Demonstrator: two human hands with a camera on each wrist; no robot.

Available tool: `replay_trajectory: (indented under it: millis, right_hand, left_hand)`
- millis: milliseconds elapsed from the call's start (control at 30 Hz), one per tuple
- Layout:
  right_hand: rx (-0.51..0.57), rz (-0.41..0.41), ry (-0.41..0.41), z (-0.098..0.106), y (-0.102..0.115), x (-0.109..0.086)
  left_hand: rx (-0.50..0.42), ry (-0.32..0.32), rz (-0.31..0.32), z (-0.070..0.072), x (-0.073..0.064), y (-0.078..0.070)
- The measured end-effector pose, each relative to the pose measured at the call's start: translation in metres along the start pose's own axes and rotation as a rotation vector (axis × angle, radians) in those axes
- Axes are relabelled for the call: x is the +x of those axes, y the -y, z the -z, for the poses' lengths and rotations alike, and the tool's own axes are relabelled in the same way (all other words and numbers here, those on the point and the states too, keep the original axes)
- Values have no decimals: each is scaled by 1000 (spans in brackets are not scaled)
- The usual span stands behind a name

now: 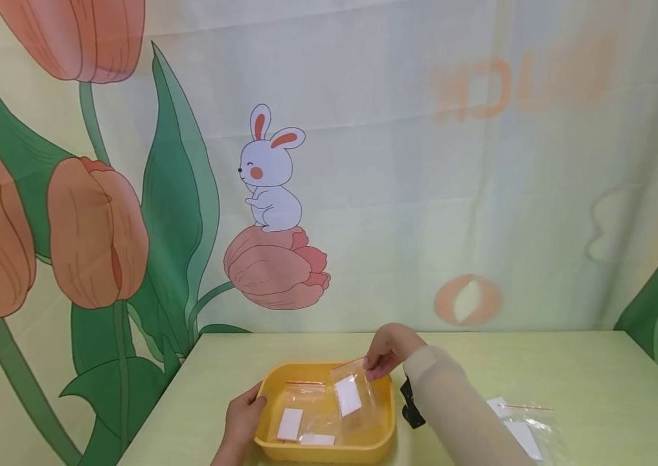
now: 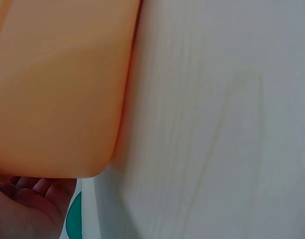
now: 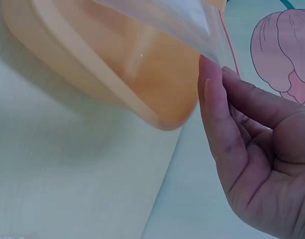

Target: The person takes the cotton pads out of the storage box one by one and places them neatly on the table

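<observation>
A yellow plastic basin [image 1: 329,453] stands at the table's front, with my left hand [image 1: 240,417] gripping its left rim. In the left wrist view, the fingers [image 2: 60,196] of that hand curl under the basin's end. My right hand [image 1: 388,353] pinches a clear zip bag [image 1: 368,404] at its red-lined top corner, over the basin's right half. A white card [image 1: 348,396] shows inside this bag. The right wrist view has thumb and forefinger meeting on the bag's edge. Lying in the basin are other clear bags [image 1: 307,392] with white cards [image 1: 290,424].
Right of the basin, partly behind the right sleeve [image 1: 457,401], more clear bags [image 1: 539,421] with white cards lie on the pale table [image 1: 614,369]. A black strap [image 1: 412,408] sits at the right wrist. Behind the table hangs a cloth [image 1: 375,194] printed with tulips and a rabbit.
</observation>
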State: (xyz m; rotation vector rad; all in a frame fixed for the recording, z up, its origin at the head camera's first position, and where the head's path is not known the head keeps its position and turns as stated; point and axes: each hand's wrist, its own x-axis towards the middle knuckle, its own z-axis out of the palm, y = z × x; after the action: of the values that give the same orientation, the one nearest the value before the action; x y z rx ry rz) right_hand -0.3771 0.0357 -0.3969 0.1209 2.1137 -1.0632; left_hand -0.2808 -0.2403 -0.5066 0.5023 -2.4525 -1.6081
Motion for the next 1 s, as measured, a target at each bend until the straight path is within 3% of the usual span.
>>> replay_trajectory:
  millis: [433, 1000]
  right_hand:
    - [-57, 77, -20, 14, 6, -14]
    - [-57, 152, 8, 61, -32, -27]
  left_hand:
    - [12, -11, -14, -1, 1, 2]
    - [49, -20, -51, 1, -2, 0]
